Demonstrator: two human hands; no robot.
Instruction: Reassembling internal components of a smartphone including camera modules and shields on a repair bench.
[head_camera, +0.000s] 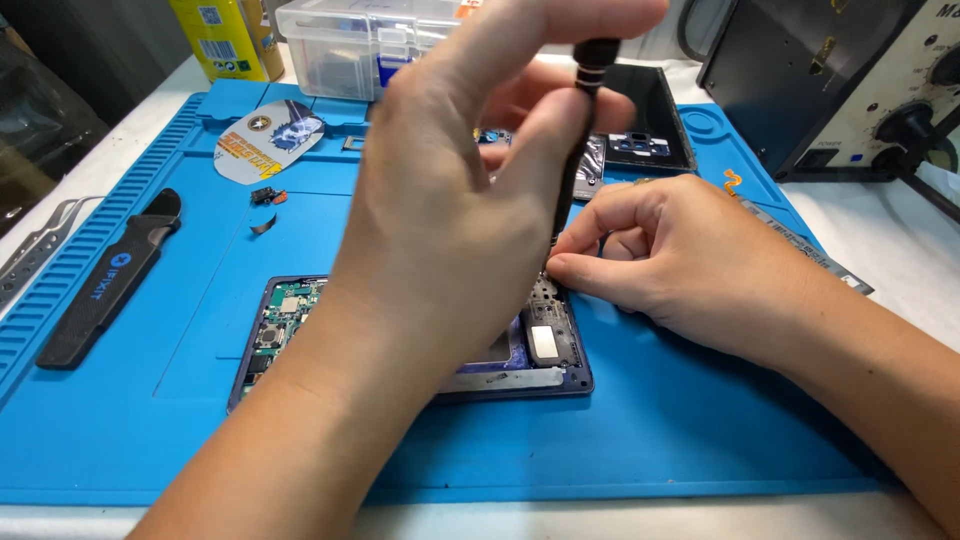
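An opened phone (545, 355) lies on a blue work mat (650, 430), its circuit board showing at the left end. My left hand (450, 210) hovers above it and holds a thin black screwdriver (580, 130) upright by its top, tip down at the phone's right edge. My right hand (680, 250) rests on the mat beside the phone, thumb and forefinger pinched around the screwdriver's tip. My left forearm hides the middle of the phone.
A black pry tool (105, 280) lies at the mat's left, with metal tweezers (35, 245) beyond it. A clear parts box (350, 45) and yellow bottle (220, 38) stand at the back. A black phone panel (645, 120) and a bench device (860, 80) sit back right.
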